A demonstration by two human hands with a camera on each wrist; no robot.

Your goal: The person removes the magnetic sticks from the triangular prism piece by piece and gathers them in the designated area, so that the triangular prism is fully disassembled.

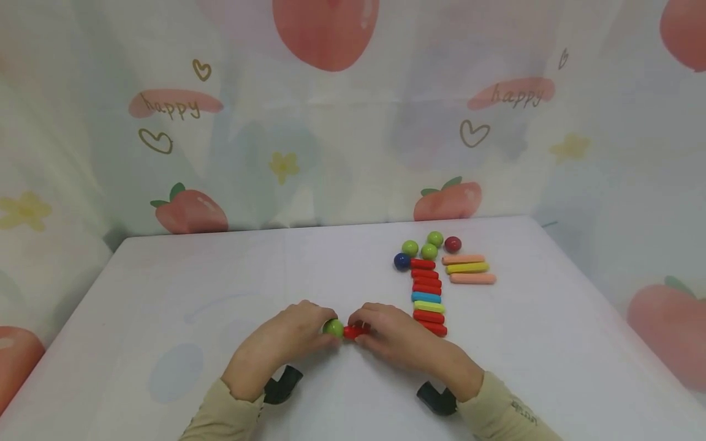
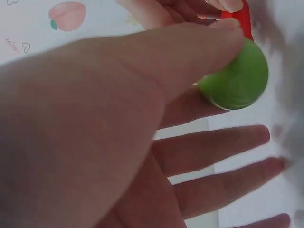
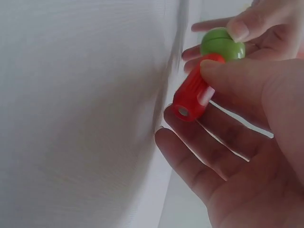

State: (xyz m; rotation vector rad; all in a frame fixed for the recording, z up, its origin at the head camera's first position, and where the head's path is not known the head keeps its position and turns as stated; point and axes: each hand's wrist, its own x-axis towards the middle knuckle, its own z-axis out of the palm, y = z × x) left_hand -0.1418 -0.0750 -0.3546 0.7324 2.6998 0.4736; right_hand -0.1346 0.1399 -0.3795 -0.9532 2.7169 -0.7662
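Observation:
My left hand (image 1: 292, 331) pinches a green ball (image 2: 242, 78) between thumb and index finger, the other fingers stretched out below it. From the other side, my right hand (image 1: 399, 334) holds a red stick (image 3: 195, 92) by thumb and fingers. The stick's near end has a round hole, seen in the right wrist view. Its far end meets the green ball (image 3: 223, 45); whether it sits inside the ball cannot be told. Both hands are low over the front middle of the white table (image 1: 231, 288).
Right of the hands runs a column of red, blue (image 1: 426, 297) and yellow sticks. At its top a dark blue ball (image 1: 402, 261) touches a red stick (image 1: 423, 264). Behind are green balls (image 1: 410, 248) and a dark red ball (image 1: 453, 244); further right lie peach and yellow sticks (image 1: 467, 267).

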